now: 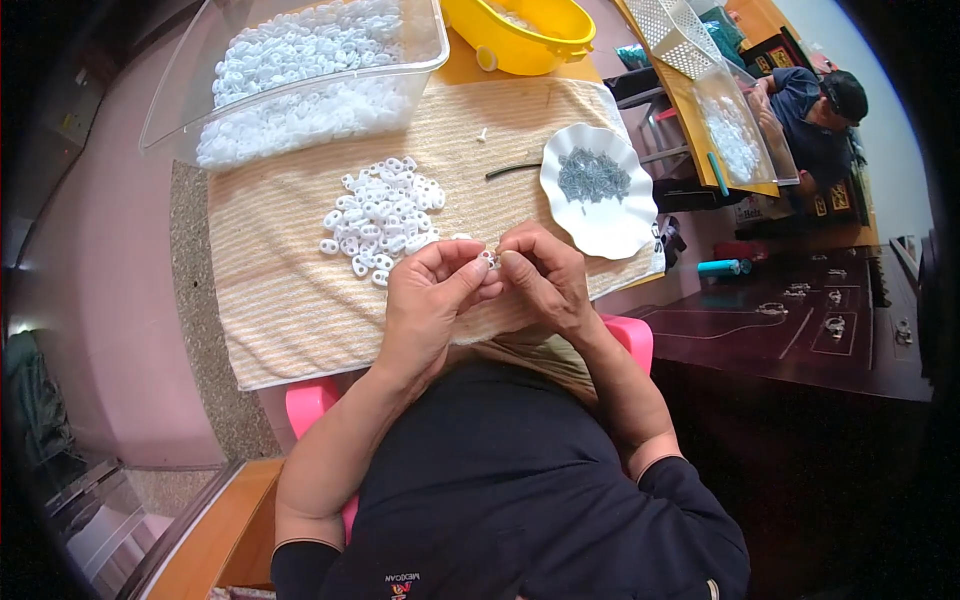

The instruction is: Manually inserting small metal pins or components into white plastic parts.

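We pinched one small white plastic piece (pixel 489 259) between the fingertips of our left hand (pixel 432 290) and right hand (pixel 540 275) — both closed on it — just near-side of the loose pile (pixel 382 218) on the striped cloth (pixel 290 290)

1. I see a table (pixel 190 300) under a striped towel (pixel 290 300).
2. Far left stands a clear bin (pixel 420 50); far right, a yellow tub (pixel 520 45).
3. On the towel lie white rings (pixel 385 215), a dark stick (pixel 512 170), and, right, a white plate (pixel 610 225).
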`<action>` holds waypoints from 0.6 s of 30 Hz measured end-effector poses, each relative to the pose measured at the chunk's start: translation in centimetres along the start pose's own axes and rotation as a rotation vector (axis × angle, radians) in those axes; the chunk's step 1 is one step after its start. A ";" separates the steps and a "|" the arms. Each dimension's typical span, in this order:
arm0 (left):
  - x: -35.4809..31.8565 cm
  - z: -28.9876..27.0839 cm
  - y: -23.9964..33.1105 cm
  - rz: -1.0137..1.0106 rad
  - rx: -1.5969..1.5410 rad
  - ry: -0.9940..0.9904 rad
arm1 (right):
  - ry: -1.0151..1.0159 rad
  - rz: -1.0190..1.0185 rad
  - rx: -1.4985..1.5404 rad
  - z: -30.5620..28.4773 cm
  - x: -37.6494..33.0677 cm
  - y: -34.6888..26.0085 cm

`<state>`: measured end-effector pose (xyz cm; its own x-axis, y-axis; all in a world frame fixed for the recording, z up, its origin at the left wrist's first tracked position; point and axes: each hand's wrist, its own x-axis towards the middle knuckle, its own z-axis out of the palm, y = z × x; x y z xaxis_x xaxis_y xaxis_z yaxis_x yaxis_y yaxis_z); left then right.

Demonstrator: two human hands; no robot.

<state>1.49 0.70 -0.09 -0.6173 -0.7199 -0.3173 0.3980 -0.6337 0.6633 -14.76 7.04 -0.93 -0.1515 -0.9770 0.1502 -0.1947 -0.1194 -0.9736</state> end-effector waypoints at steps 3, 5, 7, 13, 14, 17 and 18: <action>0.1 -0.2 -0.1 -0.001 -0.003 -0.002 | -0.005 -0.005 -0.013 0.1 0.1 -0.3; 0.1 -0.2 -0.1 -0.003 0.001 0.001 | -0.001 0.010 0.000 0.1 0.1 -0.3; 0.1 -0.2 -0.1 -0.006 0.005 0.002 | -0.012 -0.001 -0.005 0.0 0.2 -0.3; 0.1 -0.2 -0.1 -0.010 0.031 0.017 | 0.017 -0.006 0.005 0.3 0.3 -0.3; 0.1 -0.2 -0.1 -0.007 0.032 0.014 | 0.016 -0.006 0.006 0.3 0.3 -0.3; 0.2 -0.2 -0.3 -0.002 0.035 0.008 | 0.018 -0.004 0.012 0.2 0.2 -0.1; 0.3 -0.3 -0.3 0.001 0.037 0.005 | 0.011 -0.015 -0.007 0.1 0.2 0.0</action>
<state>1.37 0.66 -0.58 -0.6135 -0.7219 -0.3201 0.3728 -0.6221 0.6885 -14.67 6.78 -0.89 -0.1596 -0.9731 0.1664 -0.2035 -0.1325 -0.9701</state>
